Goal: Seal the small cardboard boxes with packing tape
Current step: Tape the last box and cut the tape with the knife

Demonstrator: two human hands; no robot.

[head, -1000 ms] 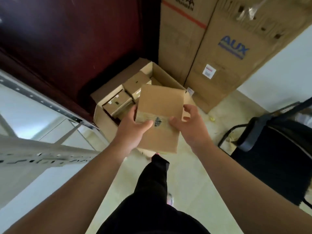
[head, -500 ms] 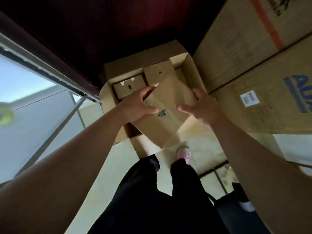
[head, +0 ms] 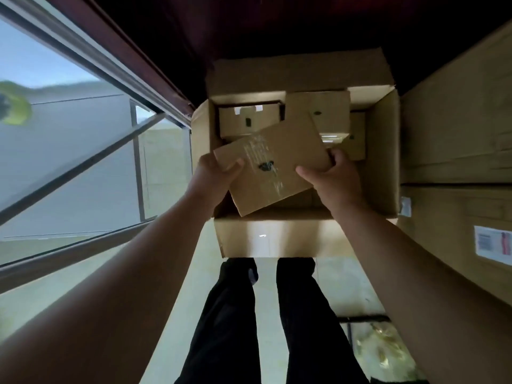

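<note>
L hand and R hand grip small taped cardboard box at opp. edges, thumbs on top, fingers curled under. Box tilted, held over open carton w/ other small boxes inside.

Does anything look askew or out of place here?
The small box, gripped by the left hand and right hand, is skewed against the walls of the open carton, one corner reaching its front edge. No damage or spill shows.
</note>
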